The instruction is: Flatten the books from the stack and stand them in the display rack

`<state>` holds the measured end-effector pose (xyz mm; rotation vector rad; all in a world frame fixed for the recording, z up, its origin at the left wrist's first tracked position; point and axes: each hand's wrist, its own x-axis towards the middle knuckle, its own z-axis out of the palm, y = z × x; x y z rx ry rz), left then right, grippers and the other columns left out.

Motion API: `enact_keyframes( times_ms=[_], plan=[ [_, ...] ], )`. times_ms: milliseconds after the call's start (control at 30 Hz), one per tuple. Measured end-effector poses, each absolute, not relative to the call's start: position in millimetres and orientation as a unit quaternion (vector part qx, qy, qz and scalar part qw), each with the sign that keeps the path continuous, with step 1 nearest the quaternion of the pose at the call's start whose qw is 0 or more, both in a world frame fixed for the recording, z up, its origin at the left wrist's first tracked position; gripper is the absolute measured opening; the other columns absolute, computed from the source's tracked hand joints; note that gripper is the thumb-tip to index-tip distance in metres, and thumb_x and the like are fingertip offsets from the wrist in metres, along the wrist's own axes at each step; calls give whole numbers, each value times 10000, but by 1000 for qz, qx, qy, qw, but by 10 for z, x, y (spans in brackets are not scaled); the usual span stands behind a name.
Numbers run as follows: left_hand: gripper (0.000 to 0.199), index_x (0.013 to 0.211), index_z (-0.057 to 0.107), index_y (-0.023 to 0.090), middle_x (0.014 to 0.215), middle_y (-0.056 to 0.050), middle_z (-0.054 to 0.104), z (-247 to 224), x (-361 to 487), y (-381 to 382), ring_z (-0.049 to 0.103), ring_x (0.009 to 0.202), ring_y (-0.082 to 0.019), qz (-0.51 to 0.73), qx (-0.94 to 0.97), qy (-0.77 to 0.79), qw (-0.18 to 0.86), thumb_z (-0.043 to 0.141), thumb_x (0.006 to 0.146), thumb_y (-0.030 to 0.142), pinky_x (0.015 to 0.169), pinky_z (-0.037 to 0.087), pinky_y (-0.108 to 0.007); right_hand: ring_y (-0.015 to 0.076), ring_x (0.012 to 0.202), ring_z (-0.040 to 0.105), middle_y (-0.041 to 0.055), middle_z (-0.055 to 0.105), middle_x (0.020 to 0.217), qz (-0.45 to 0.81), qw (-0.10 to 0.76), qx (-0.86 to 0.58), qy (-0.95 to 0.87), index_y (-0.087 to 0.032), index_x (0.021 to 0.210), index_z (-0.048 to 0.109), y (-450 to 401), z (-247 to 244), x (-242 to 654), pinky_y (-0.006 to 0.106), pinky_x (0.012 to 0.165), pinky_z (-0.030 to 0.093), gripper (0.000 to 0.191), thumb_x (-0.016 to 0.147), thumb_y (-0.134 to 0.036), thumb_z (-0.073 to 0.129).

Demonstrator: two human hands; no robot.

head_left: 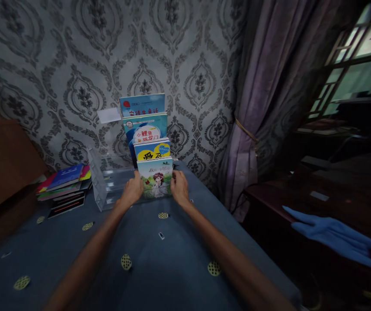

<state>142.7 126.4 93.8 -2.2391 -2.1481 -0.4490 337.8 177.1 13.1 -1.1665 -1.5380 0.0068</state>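
Both of my hands grip a children's book [156, 179] with a girl on its green and pale cover. My left hand [133, 189] is closed on its left edge, and my right hand [179, 187] on its right edge. The book stands upright at the front of a clear acrylic tiered rack [103, 181]. Behind it, stepped upward, stand a yellow and blue book [146, 151], a teal book [145, 125] and a light-blue book [145, 101]. Whether the front book's base rests on the rack is hard to tell.
A stack of colourful books [67, 179] lies left of the rack, near a brown box [7, 160]. The rack stands on a blue cloth-covered table [149, 268] against a patterned wall. Right of the table, a blue glove [331, 233] lies on a dark surface beside a tied curtain [253, 99].
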Motion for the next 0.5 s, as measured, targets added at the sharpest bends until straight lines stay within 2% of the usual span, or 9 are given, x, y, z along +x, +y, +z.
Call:
enact_keyframes(
  times_ms=[300, 500],
  plan=[
    [234, 1238, 431, 158, 1075, -205, 730, 957, 1380, 1213, 717, 1044, -333, -150, -726, -671, -9, 333, 1038, 229, 825, 487, -365, 263, 928, 574, 110, 631, 974, -1, 535, -509, -674, -150, 1127, 657, 1694, 155, 3389, 365, 847, 484, 385, 829, -90, 421],
    [244, 1259, 415, 157, 1081, -216, 732, 928, 1377, 1238, 716, 1048, -326, -156, -724, -672, -16, 345, 1032, 214, 835, 483, -366, 243, 879, 563, 93, 618, 937, -4, 523, -514, -680, -158, 1108, 667, 1665, 178, 3390, 329, 812, 472, 391, 822, -76, 413]
  ],
)
